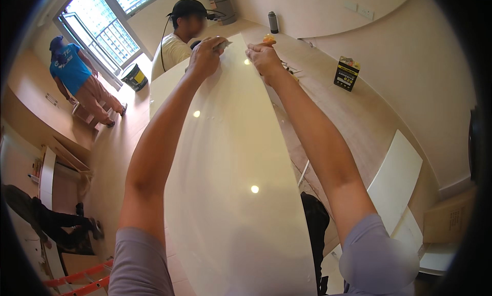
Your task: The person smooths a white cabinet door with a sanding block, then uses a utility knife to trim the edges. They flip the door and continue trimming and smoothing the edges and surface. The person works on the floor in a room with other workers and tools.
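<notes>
A long, glossy cream-white panel [230,157] stretches away from me between my forearms, with lights reflected in its surface. My left hand [205,59] is at the panel's far end on the left, its fingers closed round a small greyish piece [223,44] whose kind I cannot make out. Opposite it, by the right edge, my right hand [264,60] is closed too. An orange-yellow tool end [269,38] sticks out past its fingers; the rest of that tool is hidden.
A capped person [174,45] is close beyond the panel's far left. Another person in blue [74,70] stands near the window, by a black bucket [135,78]. On the right are a black-and-yellow can [347,74], white boards [394,178] and a carton [451,217]. An orange ladder [87,276] lies lower left.
</notes>
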Action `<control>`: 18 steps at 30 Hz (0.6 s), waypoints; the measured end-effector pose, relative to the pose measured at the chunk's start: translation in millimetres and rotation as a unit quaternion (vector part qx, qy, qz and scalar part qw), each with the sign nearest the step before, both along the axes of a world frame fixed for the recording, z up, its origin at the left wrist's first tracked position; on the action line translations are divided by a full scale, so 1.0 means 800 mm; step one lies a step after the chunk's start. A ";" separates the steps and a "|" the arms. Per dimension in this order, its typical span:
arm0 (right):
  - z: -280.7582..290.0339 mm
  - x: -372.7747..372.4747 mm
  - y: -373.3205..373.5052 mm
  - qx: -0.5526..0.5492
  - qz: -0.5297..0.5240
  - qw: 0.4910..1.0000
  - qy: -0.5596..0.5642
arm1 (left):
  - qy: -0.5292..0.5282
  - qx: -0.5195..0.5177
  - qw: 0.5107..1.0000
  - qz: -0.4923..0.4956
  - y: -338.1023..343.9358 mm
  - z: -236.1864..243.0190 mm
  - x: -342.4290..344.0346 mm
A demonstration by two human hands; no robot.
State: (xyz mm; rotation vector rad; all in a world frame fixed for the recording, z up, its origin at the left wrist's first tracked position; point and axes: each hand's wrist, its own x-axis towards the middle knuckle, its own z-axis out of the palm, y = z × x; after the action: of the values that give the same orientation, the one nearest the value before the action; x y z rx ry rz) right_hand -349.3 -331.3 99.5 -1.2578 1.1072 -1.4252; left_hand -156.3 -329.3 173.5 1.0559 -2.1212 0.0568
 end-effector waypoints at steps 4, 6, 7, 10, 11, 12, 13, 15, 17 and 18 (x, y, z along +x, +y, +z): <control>0.005 0.001 0.081 -0.010 0.015 0.999 0.032 | -0.031 -0.065 0.997 0.036 -0.049 -0.005 -0.018; -0.004 -0.002 0.101 -0.007 0.027 0.999 -0.022 | -0.056 -0.077 0.995 0.039 -0.062 0.001 -0.031; -0.010 -0.002 0.109 -0.013 0.025 0.999 -0.036 | -0.070 -0.061 0.995 0.042 -0.067 0.004 -0.036; -0.021 0.002 0.122 -0.041 -0.014 0.997 -0.057 | -0.101 -0.062 0.992 0.033 -0.078 0.008 -0.042; -0.023 0.004 0.124 -0.051 -0.032 0.996 -0.060 | -0.110 -0.070 0.991 0.028 -0.080 0.007 -0.042; -0.023 0.001 0.123 -0.051 -0.036 0.997 -0.053 | -0.127 -0.078 0.988 0.031 -0.078 0.009 -0.050; -0.023 -0.003 0.123 -0.050 -0.039 0.997 -0.046 | -0.143 -0.086 0.985 0.034 -0.076 0.010 -0.058; -0.023 -0.005 0.125 -0.045 -0.045 0.998 -0.022 | -0.174 -0.108 0.977 0.050 -0.070 0.012 -0.066; -0.022 -0.004 0.129 -0.037 -0.050 0.998 0.010 | -0.203 -0.136 0.967 0.074 -0.065 0.012 -0.069; -0.026 -0.003 0.125 -0.053 -0.058 0.997 0.005 | -0.195 -0.130 0.970 0.067 -0.068 0.012 -0.071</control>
State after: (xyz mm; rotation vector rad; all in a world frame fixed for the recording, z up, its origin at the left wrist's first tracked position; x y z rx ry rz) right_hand -351.9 -230.9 78.7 -1.2935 1.1388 -1.5839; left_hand -213.2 -383.7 183.2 1.0945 -2.2995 0.6376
